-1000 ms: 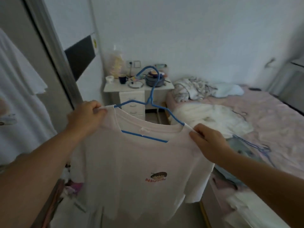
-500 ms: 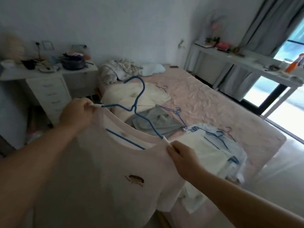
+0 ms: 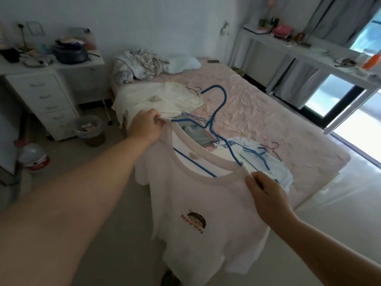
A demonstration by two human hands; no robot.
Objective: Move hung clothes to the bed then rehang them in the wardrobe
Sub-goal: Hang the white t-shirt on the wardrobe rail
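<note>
Fingers (image 3: 157,118) of the left hand (image 3: 145,127) pinch one shoulder of the white T-shirt (image 3: 206,213); the right hand (image 3: 268,195) pinches the other shoulder. The pink bed (image 3: 268,112) lies directly ahead, beyond the fingers, already carrying a pile of hangered clothes (image 3: 257,159). The shirt hangs in the air before the bed's near edge, on a blue hanger (image 3: 216,120) whose long axis runs from hand to hand, the left hand nearer the bed.

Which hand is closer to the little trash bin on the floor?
Left. The left hand grips the shirt shoulder just right of the trash bin; the right hand grips the other shoulder, farther off.
</note>
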